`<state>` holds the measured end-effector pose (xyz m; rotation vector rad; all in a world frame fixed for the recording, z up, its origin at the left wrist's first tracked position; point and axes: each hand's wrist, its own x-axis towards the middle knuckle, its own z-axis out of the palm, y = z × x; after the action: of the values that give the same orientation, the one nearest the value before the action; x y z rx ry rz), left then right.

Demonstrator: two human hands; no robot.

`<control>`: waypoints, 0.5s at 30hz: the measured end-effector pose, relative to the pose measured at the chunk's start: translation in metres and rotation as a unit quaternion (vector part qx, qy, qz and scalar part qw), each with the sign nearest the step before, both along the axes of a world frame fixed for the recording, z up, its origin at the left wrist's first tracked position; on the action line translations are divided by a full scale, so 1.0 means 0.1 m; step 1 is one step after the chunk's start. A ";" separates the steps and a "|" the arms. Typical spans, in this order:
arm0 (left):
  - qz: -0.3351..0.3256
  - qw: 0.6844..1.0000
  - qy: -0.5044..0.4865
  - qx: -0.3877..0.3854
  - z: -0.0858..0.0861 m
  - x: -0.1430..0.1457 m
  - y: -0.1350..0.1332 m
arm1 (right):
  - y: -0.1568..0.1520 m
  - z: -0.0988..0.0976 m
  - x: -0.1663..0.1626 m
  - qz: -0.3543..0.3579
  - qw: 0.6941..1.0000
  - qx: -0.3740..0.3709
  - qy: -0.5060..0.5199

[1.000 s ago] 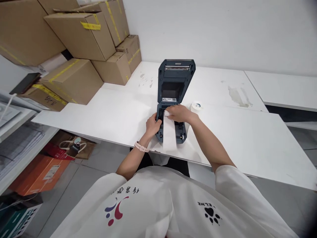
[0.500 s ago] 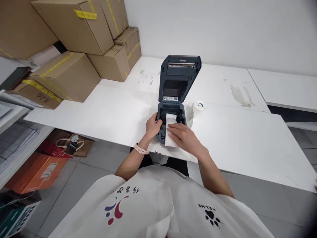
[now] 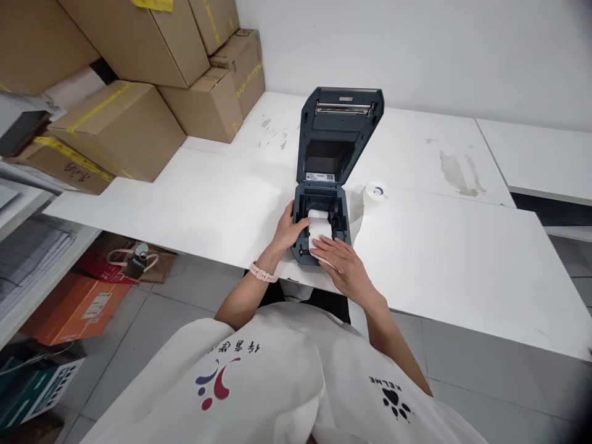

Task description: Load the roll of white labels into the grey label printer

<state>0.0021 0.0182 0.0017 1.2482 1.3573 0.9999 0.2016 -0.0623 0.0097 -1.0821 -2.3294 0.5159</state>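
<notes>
A dark blue-grey label printer (image 3: 303,237) stands on the white table with its lid (image 3: 340,132) raised. Inside sits a white label roll (image 3: 318,214), and its paper strip (image 3: 320,230) runs toward me, bulging slightly. My left hand (image 3: 287,231) grips the printer's left wall, the thumb reaching over the rim beside the paper. The fingers of my right hand (image 3: 345,265) lie across the strip's near end, with paper between them and the thumb; the very end is partly hidden. Right of the printer rests another white roll (image 3: 375,191) with a loose tail.
Cardboard boxes (image 3: 123,132) with yellow tape are stacked on the table's left end. A white wall (image 3: 416,55) rises behind. At the lower left are a shelf with papers (image 3: 32,259) and an orange box (image 3: 74,308) on the floor. The table's front edge is close to me.
My right hand has drawn back the strip's near end, which hung past the printer's front; the paper now bulges. My left thumb has moved further in over the rim. The view has shifted slightly.
</notes>
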 end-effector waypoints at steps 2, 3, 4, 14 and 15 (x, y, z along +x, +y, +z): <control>-0.002 1.000 0.001 0.007 -0.02 -0.01 0.02 | -0.01 0.01 0.00 0.006 1.000 -0.017 0.010; -0.002 1.000 -0.001 0.009 -0.03 -0.02 0.02 | -0.01 0.03 0.01 0.011 1.000 -0.028 0.010; 0.001 1.000 0.000 0.008 -0.04 -0.02 0.01 | -0.02 0.06 0.02 0.020 0.999 -0.041 0.008; -0.030 0.988 0.149 0.018 0.16 0.10 -0.72 | 1.03 0.77 0.41 -0.153 0.953 0.033 0.259; -0.037 0.987 0.153 0.015 0.16 0.10 -0.79 | 1.30 0.85 0.39 -0.165 0.948 0.034 0.269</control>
<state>0.0119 -0.0604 0.0181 1.5101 1.5213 0.8017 0.2408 0.0675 0.0942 -1.1028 -1.6435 0.5184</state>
